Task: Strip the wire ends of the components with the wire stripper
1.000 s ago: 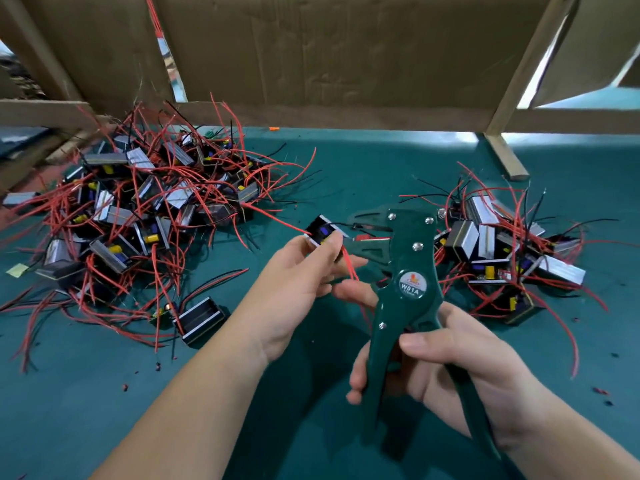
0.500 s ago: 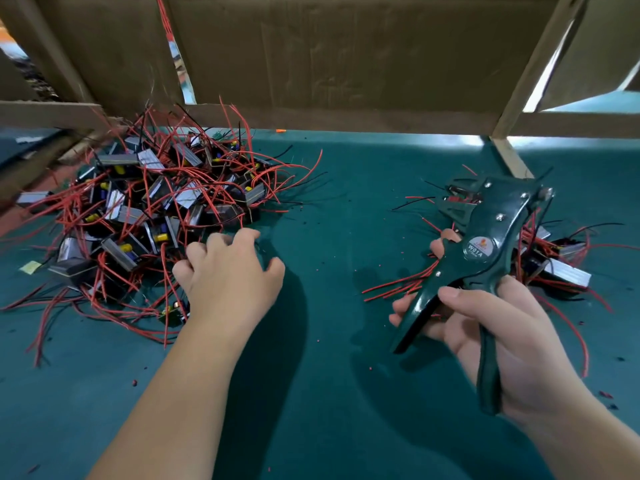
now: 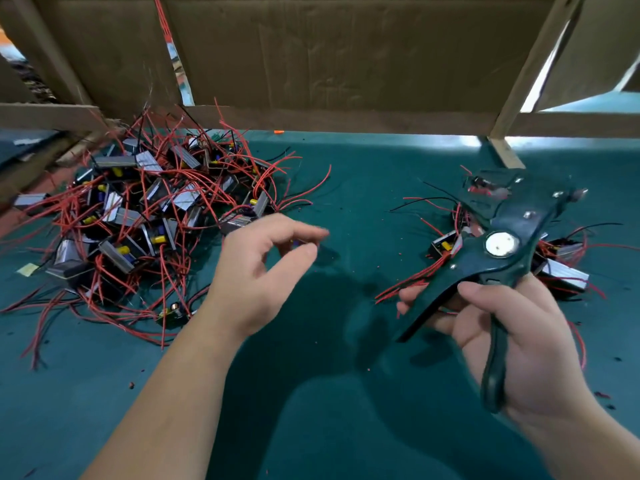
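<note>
My right hand [image 3: 519, 341] grips the handles of the dark green wire stripper [image 3: 478, 271], holding it above the green mat with its jaws pointing up and away. My left hand [image 3: 256, 278] hovers just right of the big pile of components [image 3: 145, 216] with red and black wires. Its fingers are curled and blurred. A small yellow and blue bit shows between thumb and forefinger, and I cannot tell whether the hand holds a component. A smaller pile of components [image 3: 561, 268] lies behind the stripper.
A cardboard wall [image 3: 346, 57] and a wooden frame rail close off the back, and a wooden post [image 3: 502, 150] stands at the back right. Red insulation scraps dot the green mat [image 3: 329, 410]. A yellow note [image 3: 27, 269] lies at the far left.
My left hand left the stripper, reached into the big pile, then drew back right and up. My right hand carried the stripper to the right, above the smaller pile.
</note>
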`<action>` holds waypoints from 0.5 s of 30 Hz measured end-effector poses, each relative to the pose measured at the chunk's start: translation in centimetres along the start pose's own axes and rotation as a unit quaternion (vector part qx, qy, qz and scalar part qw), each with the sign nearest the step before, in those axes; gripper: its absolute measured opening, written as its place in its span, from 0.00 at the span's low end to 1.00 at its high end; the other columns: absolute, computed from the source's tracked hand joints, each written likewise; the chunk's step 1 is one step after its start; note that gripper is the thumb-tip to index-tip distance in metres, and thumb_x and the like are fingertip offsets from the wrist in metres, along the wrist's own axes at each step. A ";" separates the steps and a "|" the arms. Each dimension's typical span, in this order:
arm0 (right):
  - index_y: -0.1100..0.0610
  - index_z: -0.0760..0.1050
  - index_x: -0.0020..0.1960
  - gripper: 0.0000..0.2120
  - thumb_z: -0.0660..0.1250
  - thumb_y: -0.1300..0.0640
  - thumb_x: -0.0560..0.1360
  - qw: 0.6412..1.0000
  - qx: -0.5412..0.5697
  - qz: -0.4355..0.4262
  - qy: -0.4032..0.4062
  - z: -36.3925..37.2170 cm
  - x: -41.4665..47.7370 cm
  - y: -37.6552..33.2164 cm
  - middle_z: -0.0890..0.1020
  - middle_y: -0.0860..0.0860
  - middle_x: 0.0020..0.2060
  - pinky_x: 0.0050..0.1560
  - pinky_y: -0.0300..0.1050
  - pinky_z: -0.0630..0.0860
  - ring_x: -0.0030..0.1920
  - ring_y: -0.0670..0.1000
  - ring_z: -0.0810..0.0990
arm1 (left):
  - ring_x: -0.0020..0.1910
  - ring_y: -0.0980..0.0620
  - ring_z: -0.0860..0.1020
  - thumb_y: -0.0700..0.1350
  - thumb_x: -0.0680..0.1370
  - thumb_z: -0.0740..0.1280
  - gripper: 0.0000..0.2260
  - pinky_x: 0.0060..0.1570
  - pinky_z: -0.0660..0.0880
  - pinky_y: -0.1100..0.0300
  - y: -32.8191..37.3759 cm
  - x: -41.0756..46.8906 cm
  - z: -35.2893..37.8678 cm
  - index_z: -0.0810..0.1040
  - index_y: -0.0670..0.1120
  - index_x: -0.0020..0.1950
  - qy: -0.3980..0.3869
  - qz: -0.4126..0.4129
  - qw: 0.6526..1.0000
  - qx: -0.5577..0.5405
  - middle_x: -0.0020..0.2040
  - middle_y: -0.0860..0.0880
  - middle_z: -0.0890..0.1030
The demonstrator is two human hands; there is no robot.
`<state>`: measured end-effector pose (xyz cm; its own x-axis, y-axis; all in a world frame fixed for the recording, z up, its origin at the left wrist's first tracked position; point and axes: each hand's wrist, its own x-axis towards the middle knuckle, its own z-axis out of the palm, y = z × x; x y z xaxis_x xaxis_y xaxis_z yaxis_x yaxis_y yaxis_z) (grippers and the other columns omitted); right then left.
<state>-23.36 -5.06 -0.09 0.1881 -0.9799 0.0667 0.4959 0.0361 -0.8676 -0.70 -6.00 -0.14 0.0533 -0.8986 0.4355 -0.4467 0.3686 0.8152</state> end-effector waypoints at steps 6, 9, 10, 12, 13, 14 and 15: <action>0.52 0.79 0.42 0.11 0.61 0.64 0.68 0.991 -0.125 -0.032 0.042 -0.4 -0.1 0.4 0.82 0.58 0.34 0.43 0.70 0.77 0.42 0.66 0.83 | 0.21 0.57 0.61 0.59 0.75 0.56 0.24 0.25 0.58 0.64 0.1 -0.4 0.9 0.83 0.45 0.34 -0.035 -0.089 0.994 -0.052 0.19 0.51 0.63; 0.56 0.77 0.43 0.09 0.61 0.65 0.67 0.997 -0.068 0.012 0.040 -0.5 0.0 0.1 0.79 0.61 0.35 0.39 0.65 0.78 0.40 0.68 0.82 | 0.27 0.53 0.69 0.54 0.74 0.61 0.12 0.30 0.66 0.58 -0.5 -0.1 0.9 0.81 0.51 0.40 0.076 -0.122 0.981 0.132 0.24 0.52 0.70; 0.58 0.75 0.45 0.08 0.61 0.65 0.67 0.997 -0.054 0.018 0.046 -0.5 0.0 0.1 0.77 0.64 0.36 0.39 0.64 0.78 0.40 0.68 0.82 | 0.31 0.51 0.73 0.52 0.75 0.61 0.09 0.33 0.70 0.56 -0.6 0.0 0.7 0.80 0.52 0.42 0.104 -0.146 0.963 0.200 0.26 0.52 0.73; 0.60 0.74 0.47 0.09 0.61 0.65 0.67 0.996 -0.064 0.013 0.069 -0.5 0.0 0.1 0.70 0.71 0.36 0.39 0.62 0.78 0.41 0.68 0.82 | 0.38 0.47 0.76 0.49 0.75 0.62 0.06 0.38 0.73 0.54 -0.6 0.1 0.3 0.78 0.54 0.47 0.119 -0.189 0.936 0.271 0.30 0.52 0.76; 0.61 0.73 0.48 0.10 0.61 0.65 0.67 0.994 -0.075 0.007 0.077 -0.5 0.0 0.1 0.67 0.74 0.35 0.39 0.62 0.79 0.41 0.68 0.82 | 0.39 0.46 0.76 0.50 0.75 0.63 0.05 0.40 0.73 0.53 -0.7 0.1 0.2 0.77 0.54 0.49 0.111 -0.202 0.931 0.282 0.31 0.52 0.76; 0.62 0.73 0.48 0.10 0.61 0.65 0.67 0.994 -0.081 0.001 0.078 -0.5 -0.1 0.1 0.68 0.74 0.35 0.38 0.61 0.79 0.41 0.67 0.82 | 0.40 0.46 0.77 0.52 0.75 0.64 0.06 0.42 0.74 0.52 -0.7 0.1 0.2 0.76 0.54 0.49 0.099 -0.208 0.928 0.291 0.31 0.53 0.76; 0.62 0.72 0.49 0.10 0.61 0.65 0.67 0.994 -0.082 -0.005 0.073 -0.5 -0.1 0.2 0.71 0.72 0.35 0.37 0.60 0.79 0.40 0.67 0.82 | 0.41 0.46 0.77 0.55 0.74 0.64 0.07 0.46 0.74 0.51 -0.6 0.0 0.2 0.76 0.54 0.49 0.083 -0.211 0.926 0.301 0.31 0.53 0.76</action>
<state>-23.70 -5.03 -0.49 0.0536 -0.9985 0.0146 0.3509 0.0052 -0.9364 -0.62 -6.29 -0.73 0.4510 -0.8652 0.2190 -0.7692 -0.2523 0.5871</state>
